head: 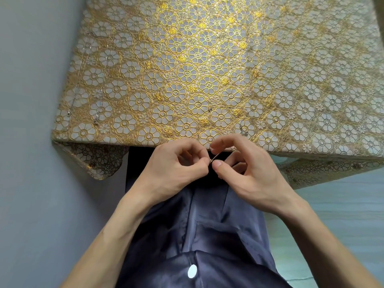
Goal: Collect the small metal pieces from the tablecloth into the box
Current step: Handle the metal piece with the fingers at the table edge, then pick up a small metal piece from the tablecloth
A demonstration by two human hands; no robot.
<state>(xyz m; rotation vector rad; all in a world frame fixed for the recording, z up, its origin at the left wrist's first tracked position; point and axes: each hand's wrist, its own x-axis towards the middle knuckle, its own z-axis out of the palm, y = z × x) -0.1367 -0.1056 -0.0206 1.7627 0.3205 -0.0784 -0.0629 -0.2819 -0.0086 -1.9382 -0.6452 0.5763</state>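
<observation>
Head view: both hands, left hand (176,165) and right hand (247,169), pinched together on one thin metal pin (214,157) off the near edge of gold floral lace tablecloth (187,65), other small metal pieces (243,132) still scattered near and left, no box visible, collecting apparently far from finished.

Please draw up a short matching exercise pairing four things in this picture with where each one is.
Things:
1. thin metal piece
2. tablecloth
3. white button
4. small metal bits

Places:
A. low on the dark shirt
B. pinched between both hands' fingertips
C. spread over the table, hanging over its near edge
D. lying on the cloth just beyond the right hand

Pairs: 1-B, 2-C, 3-A, 4-D
</observation>
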